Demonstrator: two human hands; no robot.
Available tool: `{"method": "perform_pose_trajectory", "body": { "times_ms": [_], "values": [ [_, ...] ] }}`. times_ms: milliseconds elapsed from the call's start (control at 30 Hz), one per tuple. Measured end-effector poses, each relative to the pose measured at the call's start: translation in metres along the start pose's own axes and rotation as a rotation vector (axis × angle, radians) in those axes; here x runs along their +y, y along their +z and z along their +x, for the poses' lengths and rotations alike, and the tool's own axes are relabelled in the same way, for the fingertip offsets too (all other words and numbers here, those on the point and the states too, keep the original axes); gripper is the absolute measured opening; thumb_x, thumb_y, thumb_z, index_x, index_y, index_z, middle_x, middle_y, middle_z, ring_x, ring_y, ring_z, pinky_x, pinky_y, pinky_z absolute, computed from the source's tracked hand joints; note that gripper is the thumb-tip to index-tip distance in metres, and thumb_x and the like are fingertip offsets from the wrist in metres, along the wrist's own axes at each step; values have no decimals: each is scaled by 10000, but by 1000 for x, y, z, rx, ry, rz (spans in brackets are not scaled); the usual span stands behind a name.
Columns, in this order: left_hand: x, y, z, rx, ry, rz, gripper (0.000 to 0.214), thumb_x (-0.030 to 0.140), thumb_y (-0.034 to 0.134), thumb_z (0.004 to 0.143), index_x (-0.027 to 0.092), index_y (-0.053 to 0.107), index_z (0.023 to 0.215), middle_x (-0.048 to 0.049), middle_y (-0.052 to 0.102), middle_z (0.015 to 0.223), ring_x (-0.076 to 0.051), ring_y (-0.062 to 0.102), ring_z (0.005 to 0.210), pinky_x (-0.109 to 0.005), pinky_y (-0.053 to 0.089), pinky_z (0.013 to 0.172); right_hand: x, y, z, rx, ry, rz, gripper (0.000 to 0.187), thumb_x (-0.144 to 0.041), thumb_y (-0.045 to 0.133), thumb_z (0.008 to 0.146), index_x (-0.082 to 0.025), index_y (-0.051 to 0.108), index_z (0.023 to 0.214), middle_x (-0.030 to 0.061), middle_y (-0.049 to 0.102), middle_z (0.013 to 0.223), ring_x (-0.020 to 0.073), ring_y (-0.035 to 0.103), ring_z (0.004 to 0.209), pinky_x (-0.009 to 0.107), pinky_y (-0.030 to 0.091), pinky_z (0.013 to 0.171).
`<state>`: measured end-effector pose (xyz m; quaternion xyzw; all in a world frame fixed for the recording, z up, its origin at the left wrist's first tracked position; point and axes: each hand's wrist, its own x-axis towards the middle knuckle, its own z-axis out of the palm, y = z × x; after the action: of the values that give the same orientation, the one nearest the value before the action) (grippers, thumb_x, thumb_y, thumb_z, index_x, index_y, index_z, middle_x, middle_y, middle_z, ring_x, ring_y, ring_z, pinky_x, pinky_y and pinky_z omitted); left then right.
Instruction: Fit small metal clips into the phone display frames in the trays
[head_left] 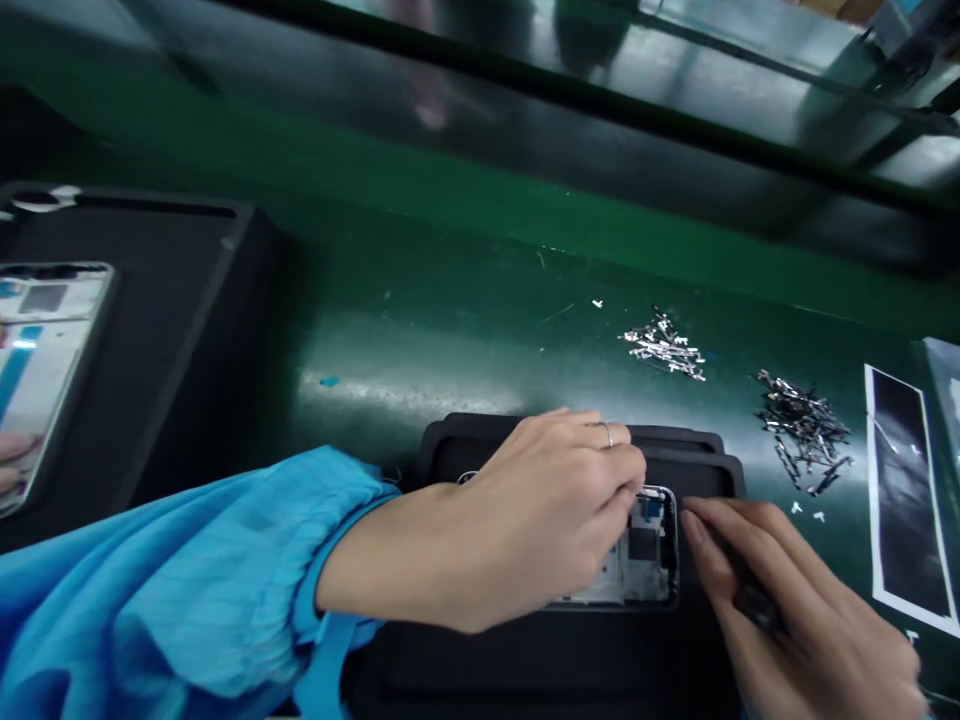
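Observation:
My left hand (555, 510), with a ring on one finger and a blue sleeve (225, 580), lies across a phone frame (645, 545). Its fingers are curled and pressed together over the frame's top edge; the fingertips are hidden. Part of the frame's silver inside shows to the right of the hand. The frame lies on a black tray (547, 660). Just right of the frame, my right hand (802, 600) is closed around a small tool with a black handle (756, 606); its working end cannot be made out.
Beyond the tray, a pile of small silvery strips (664, 347) and a darker pile of parts (802, 425) lie on the green table (420, 300). A white-bordered black sheet (911, 490) is at right. Another phone frame (56, 340) lies on a black tray (172, 260) at left.

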<state>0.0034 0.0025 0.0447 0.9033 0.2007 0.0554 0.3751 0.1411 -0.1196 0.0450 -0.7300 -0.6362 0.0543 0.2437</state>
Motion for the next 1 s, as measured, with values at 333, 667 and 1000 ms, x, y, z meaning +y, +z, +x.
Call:
{"method": "perform_pose_trajectory", "body": {
  "times_ms": [333, 667, 1000],
  "values": [
    [-9, 20, -1, 48, 59, 147, 212, 114, 382, 797, 125, 484, 612, -36, 432, 665, -161, 317, 687, -335, 278, 662, 21, 5, -24, -230, -300, -159, 315, -132, 391, 815, -110, 438, 1125, 123, 631, 886, 201, 614, 770, 292, 453, 652],
    [-10, 28, 1, 84, 73, 201, 188, 96, 370, 772, 124, 477, 620, -45, 441, 670, -162, 317, 680, -344, 288, 653, 14, 21, -24, -168, -484, -244, 319, -8, 319, 781, -75, 526, 1015, 192, 585, 1002, 218, 631, 702, 306, 444, 545],
    [-9, 24, 1, 45, 43, 122, 159, 86, 406, 774, 127, 477, 639, -26, 430, 659, -161, 317, 693, -334, 278, 665, 13, 20, -23, -187, -545, -287, 309, 6, 323, 764, -52, 513, 1001, 228, 550, 1036, 211, 622, 711, 308, 426, 553]
  ]
}}
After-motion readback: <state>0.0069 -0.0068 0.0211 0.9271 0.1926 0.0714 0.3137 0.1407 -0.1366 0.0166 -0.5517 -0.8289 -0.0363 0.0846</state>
